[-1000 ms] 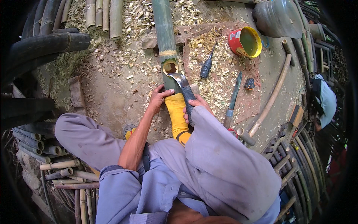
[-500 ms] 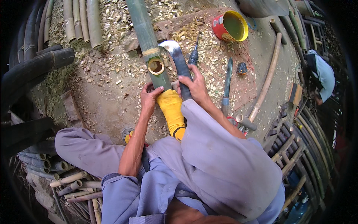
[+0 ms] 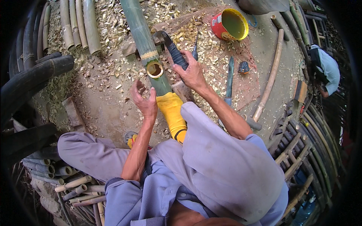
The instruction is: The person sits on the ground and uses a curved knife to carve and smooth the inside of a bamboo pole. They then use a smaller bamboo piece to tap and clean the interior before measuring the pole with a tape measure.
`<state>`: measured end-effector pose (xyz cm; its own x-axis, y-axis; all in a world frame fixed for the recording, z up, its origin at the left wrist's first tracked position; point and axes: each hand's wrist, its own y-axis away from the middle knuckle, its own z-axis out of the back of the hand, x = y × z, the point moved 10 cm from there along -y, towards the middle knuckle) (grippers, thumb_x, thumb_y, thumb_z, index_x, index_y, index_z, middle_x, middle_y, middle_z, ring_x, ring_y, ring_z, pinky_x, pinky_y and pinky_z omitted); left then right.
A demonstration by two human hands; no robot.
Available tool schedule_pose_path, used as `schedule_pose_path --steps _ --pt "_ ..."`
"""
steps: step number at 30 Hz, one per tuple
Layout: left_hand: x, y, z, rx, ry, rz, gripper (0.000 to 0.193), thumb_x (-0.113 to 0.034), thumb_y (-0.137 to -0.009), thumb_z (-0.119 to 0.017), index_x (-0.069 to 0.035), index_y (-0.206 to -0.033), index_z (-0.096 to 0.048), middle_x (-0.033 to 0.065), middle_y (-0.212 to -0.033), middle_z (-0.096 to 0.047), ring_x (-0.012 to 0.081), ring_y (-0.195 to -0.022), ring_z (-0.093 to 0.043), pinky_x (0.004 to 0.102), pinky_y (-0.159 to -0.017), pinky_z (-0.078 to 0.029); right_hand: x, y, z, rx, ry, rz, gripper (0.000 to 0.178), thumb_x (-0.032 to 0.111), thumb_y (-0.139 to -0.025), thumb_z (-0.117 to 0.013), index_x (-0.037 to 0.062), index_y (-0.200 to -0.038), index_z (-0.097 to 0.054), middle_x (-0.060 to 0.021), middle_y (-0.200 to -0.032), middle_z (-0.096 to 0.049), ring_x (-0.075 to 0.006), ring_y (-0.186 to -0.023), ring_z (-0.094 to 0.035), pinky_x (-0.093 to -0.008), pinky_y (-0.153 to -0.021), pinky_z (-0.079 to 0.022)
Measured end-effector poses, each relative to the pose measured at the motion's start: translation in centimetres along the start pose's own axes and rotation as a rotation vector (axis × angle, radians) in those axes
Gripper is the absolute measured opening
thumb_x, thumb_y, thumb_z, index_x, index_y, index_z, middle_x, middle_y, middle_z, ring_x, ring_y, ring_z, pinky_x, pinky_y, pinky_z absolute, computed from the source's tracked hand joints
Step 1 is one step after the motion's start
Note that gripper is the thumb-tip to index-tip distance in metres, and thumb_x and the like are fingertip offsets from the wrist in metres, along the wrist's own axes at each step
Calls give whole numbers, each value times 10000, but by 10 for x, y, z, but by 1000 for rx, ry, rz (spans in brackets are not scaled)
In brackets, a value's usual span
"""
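A thick green bamboo pole point(image 3: 137, 32) lies ahead of me, with a round hole point(image 3: 155, 69) cut in its near part. My right hand point(image 3: 191, 71) is closed around the black-wrapped handle of a curved knife point(image 3: 174, 49). Its hooked blade now looks dark and reaches the pole's right side, beyond the hole; whether it touches cannot be told. My left hand point(image 3: 145, 101) is just left of the pole's near end, fingers apart and holding nothing. My foot in a yellow sock point(image 3: 171, 113) rests on that near end.
Wood chips point(image 3: 113, 56) litter the ground. To the right are a red-and-yellow bucket point(image 3: 217, 25) of greenish liquid, a thin pointed tool point(image 3: 195, 51), a long blade point(image 3: 230, 79) and a curved bamboo pole point(image 3: 269, 79). Another person point(image 3: 326, 69) bends at far right. Bamboo stacks point(image 3: 41, 165) flank me.
My left hand has let go of the pole and drawn slightly left, its fingers opening. My right hand has moved the knife up and left, turning its blade.
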<state>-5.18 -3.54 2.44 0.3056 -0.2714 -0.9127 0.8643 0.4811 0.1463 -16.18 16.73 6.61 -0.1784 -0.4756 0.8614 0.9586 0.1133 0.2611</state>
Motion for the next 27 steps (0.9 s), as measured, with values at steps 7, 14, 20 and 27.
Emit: schedule_pose_path --steps 7,14,20,27 --pt "-100 -4 4 -28 2 -373 661 -8 -690 -633 -41 -1318 -427 118 -1121 -452 227 -982 -464 342 -812 -442 19 -7 19 -38 136 28 416 140 -826 -623 2 -1185 -465 -122 -711 -627 -209 -646 -652 -346 -569 -514" --pt "-30 0 1 -42 61 -71 458 -19 -753 -631 -40 -1197 -518 83 -1038 -524 169 -896 -541 308 -790 -482 -18 -1 82 -248 -272 45 459 102 -779 -626 -39 -1177 -447 -63 -740 -602 -132 -590 -577 -276 -526 -471" --pt "-23 22 -72 541 487 369 475 -235 -818 -635 -28 -1229 -516 95 -1100 -598 190 -1041 -566 307 -894 -453 -32 34 68 32 136 19 408 157 -756 -590 -64 -1090 -514 -96 -644 -568 -169 -558 -572 -322 -557 -474" --pt "-59 21 -119 779 635 737 688 -415 -803 -683 36 -1275 -468 119 -1211 -540 216 -1093 -530 352 -877 -458 -4 46 12 301 110 43 575 71 -748 -611 31 -1294 -437 -215 -825 -612 -331 -727 -641 -377 -655 -499"
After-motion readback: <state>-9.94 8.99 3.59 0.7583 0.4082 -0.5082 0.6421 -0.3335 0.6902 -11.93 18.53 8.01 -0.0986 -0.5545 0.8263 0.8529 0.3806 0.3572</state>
